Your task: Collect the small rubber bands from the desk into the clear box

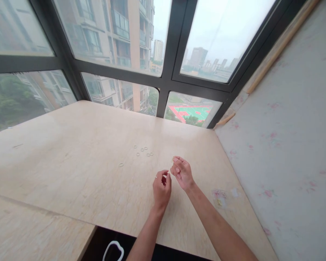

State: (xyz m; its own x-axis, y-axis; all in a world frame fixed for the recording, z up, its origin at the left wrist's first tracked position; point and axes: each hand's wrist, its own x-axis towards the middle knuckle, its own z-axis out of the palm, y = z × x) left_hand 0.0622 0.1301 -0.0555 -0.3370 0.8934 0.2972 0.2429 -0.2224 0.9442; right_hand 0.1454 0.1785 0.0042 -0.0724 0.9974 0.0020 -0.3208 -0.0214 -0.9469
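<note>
My left hand [162, 185] hovers just above the pale marble sill [70, 170], fingers curled into a pinch; what it pinches is too small to make out. My right hand [181, 171] is close beside it, up and to the right, fingers pinched on a small thin ring near its fingertips. Several small thin rings [143, 150] lie scattered on the sill a little beyond both hands. One more ring [121, 165] lies alone to the left of them.
Dark-framed windows [167, 74] enclose the sill at the back and left. A floral-patterned wall [288, 145] runs along the right. A small crumpled wrapper [219, 197] lies near the right wall. A white looped object [113, 250] sits below the front edge.
</note>
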